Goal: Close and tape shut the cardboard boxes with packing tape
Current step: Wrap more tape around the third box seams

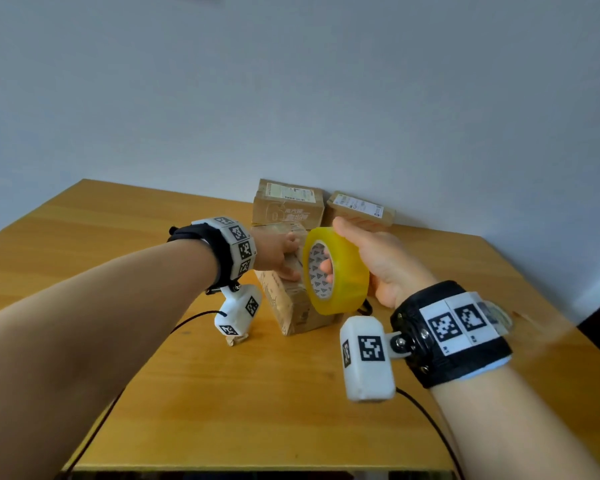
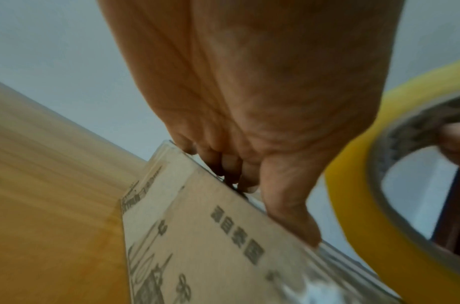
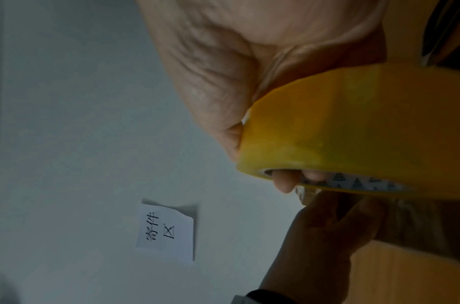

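Note:
A printed cardboard box (image 1: 293, 308) stands in the middle of the wooden table (image 1: 222, 393). My left hand (image 1: 278, 251) holds it from above. In the left wrist view the bent fingers (image 2: 223, 164) sit on the top and the thumb lies along the edge of the box (image 2: 197, 246), where shiny clear tape shows. Just right of the box my right hand (image 1: 378, 265) grips a yellow packing tape roll (image 1: 336, 271), fingers through the core and thumb on the outside. The right wrist view shows the roll (image 3: 353, 127) just above my left hand (image 3: 327, 236).
Two taped cardboard boxes (image 1: 288, 202) (image 1: 361, 209) stand against the wall behind, and another is partly hidden by my hands. A scrap of brown paper (image 1: 236, 339) and black cables (image 1: 426, 417) lie on the table. A paper note (image 3: 166, 230) hangs on the wall.

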`<state>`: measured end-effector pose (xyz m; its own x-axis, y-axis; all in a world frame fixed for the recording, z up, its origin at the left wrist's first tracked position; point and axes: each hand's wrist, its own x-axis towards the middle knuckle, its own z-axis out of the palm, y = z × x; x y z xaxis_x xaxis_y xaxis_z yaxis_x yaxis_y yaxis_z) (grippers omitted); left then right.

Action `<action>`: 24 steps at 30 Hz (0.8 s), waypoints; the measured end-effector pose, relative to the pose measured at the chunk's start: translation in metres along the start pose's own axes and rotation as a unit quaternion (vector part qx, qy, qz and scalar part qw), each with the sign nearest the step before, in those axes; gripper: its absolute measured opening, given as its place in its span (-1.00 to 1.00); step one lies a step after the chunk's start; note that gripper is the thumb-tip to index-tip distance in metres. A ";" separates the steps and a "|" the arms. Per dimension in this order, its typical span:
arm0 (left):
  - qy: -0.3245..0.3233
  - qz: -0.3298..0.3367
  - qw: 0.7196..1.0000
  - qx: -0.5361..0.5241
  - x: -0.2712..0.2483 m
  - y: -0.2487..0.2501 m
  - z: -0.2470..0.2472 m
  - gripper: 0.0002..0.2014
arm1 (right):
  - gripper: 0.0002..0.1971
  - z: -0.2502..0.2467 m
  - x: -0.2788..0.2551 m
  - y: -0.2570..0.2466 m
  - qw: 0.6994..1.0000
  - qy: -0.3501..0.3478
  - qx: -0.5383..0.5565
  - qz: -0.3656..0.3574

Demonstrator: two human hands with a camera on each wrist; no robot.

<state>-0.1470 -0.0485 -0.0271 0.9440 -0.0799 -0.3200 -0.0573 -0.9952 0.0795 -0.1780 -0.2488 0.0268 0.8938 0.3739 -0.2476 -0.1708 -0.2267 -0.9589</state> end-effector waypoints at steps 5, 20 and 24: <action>0.019 0.035 0.999 -0.031 -0.006 0.000 0.009 -0.48 | -0.44 0.006 0.004 0.004 1.000 0.000 0.017 0.001; -0.043 0.048 0.997 -0.053 -0.020 0.010 0.012 0.14 | -0.50 0.013 0.010 0.015 0.998 0.017 0.036 -0.038; -0.015 -0.002 0.998 -0.063 -0.018 0.006 0.007 0.10 | -0.48 0.013 0.017 0.018 0.995 0.057 0.060 -0.049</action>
<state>-0.1667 -0.0532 -0.0275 0.9339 -0.0799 -0.3484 -0.0111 -0.9808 0.1949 -0.1711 -0.2349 0.0034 0.9490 0.2824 -0.1403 -0.1219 -0.0817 -0.9892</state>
